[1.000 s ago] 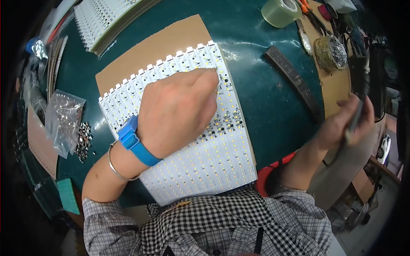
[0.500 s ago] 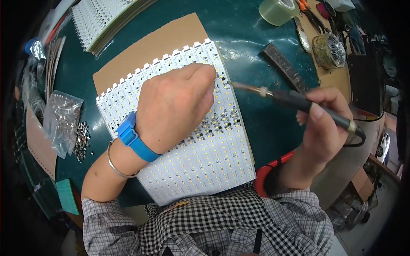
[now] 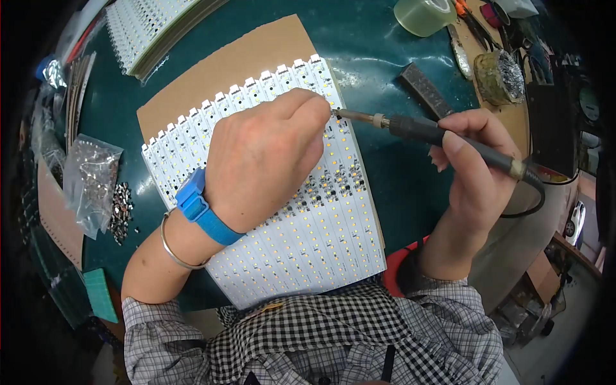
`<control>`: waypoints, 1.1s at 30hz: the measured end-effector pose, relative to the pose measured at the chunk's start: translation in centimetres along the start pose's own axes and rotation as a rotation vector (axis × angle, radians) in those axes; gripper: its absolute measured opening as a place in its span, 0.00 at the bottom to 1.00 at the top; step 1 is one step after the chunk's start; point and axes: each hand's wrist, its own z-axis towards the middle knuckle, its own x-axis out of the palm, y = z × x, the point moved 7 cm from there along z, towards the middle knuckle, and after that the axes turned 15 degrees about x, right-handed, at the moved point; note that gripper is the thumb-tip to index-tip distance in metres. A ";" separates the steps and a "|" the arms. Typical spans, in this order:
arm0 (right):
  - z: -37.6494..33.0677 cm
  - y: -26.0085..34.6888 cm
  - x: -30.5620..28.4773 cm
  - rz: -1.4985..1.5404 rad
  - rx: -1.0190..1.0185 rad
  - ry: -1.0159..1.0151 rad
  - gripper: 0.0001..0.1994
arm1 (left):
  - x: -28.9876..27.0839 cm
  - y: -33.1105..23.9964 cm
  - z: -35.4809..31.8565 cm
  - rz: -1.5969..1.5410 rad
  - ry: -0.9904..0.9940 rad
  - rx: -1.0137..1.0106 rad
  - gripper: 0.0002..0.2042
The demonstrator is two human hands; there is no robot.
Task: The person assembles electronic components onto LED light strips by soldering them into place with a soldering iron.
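A white LED circuit board panel, made of several strips side by side, lies on a sheet of brown cardboard. Over its upper part my left hand is closed, thumb and fingers pinched together. Whatever those fingers hold is hidden under the hand. My right hand grips a black-handled soldering iron from the right side. The iron's tip reaches the right part of the panel, close beside my left fingertips; contact with the board cannot be made out.
A dark bar lies on the green table right of the panel. Beyond it are a tape roll and a round tin. More LED panels are stacked far left. Small metal parts lie beside a clear plastic bag.
The soldering iron has moved left and slightly up with my right hand, bringing its tip to my left fingertips. My left hand stays nearly in place over the panel.
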 end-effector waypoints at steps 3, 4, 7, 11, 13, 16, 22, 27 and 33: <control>0.1 -0.1 0.1 0.014 -0.017 0.016 0.08 | 0.0 -0.1 0.1 0.005 0.005 -0.002 0.08; 0.1 -0.1 0.1 0.068 -0.009 0.019 0.06 | 0.0 -0.1 0.2 0.003 0.011 -0.018 0.07; 0.0 -0.1 0.2 0.056 0.001 0.015 0.06 | 0.0 -0.1 0.1 0.006 0.016 -0.029 0.05; -0.1 -0.1 0.2 0.045 -0.009 0.023 0.06 | 0.0 -0.2 0.2 0.004 0.017 -0.036 0.05; -0.2 0.0 -0.5 0.100 -0.050 -0.013 0.08 | -0.1 -0.2 0.0 -0.002 0.021 -0.041 0.05; -0.8 0.4 -1.6 0.200 -0.144 -0.041 0.11 | -0.4 -0.2 0.1 -0.027 0.020 -0.029 0.06; -2.5 -0.1 -1.2 0.138 -0.141 -0.045 0.12 | -1.5 -0.4 -0.7 -0.051 -0.024 -0.009 0.11; -3.1 -1.0 -0.1 -0.019 -0.174 -0.005 0.11 | -1.2 0.1 -1.5 -0.056 -0.067 -0.010 0.12; -3.2 -1.4 1.0 -0.058 -0.180 0.012 0.10 | -0.8 -0.1 -1.4 0.010 -0.019 0.004 0.11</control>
